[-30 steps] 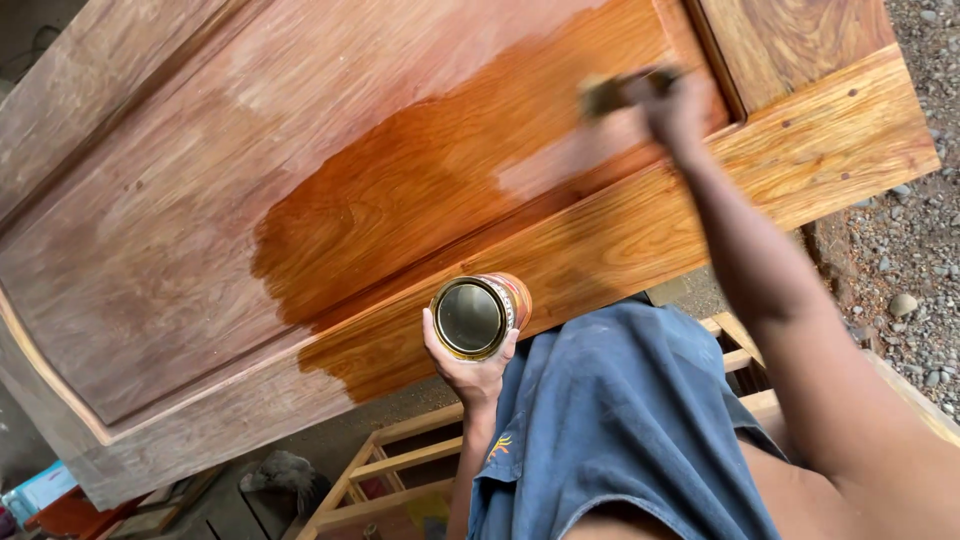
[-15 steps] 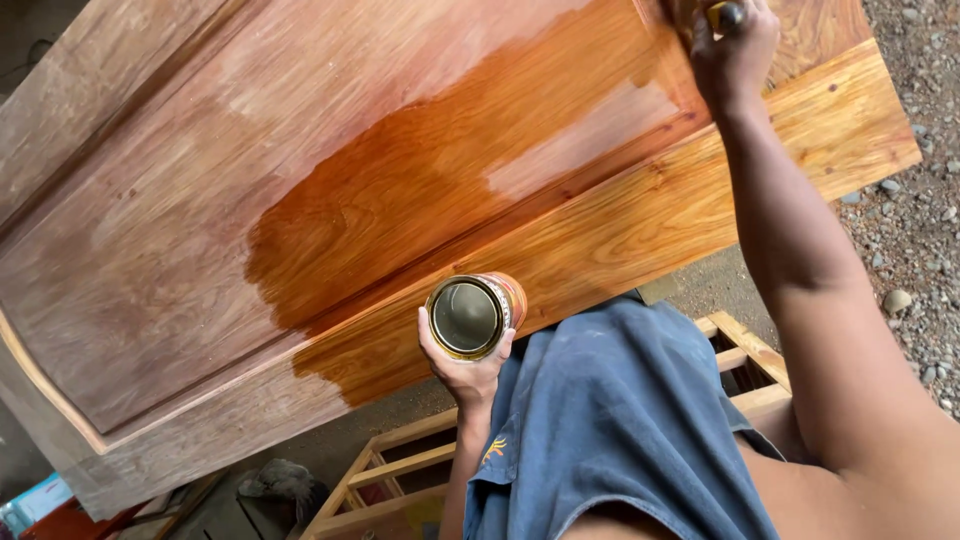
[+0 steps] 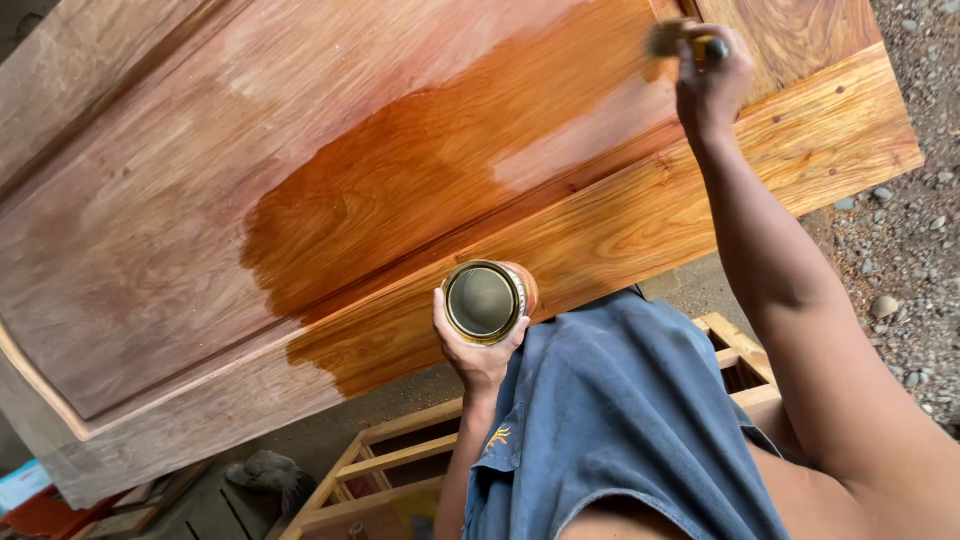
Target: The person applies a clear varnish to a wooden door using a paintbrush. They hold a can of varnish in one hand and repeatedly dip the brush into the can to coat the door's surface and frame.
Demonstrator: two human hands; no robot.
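Two hands: left (image 3: 476, 350) fingers wrapped the tin (image 3: 487, 300); right (image 3: 708, 85) pinched the brush (image 3: 680, 40).
Around: wooden frame (image 3: 400, 455) stood below.
Edges: door (image 3: 300, 200) near edge beside tin; gravel (image 3: 910, 250) lay open rightward.

Brush (image 3: 668, 38): blurred, and its handle is buried in your right hand (image 3: 708, 88).
Door panel (image 3: 300, 180): cut off by the top and left edges.
Can (image 3: 487, 300): your left hand (image 3: 474, 352) hides its underside; you cannot tell the contents.
Right forearm: runs out at the lower right corner.
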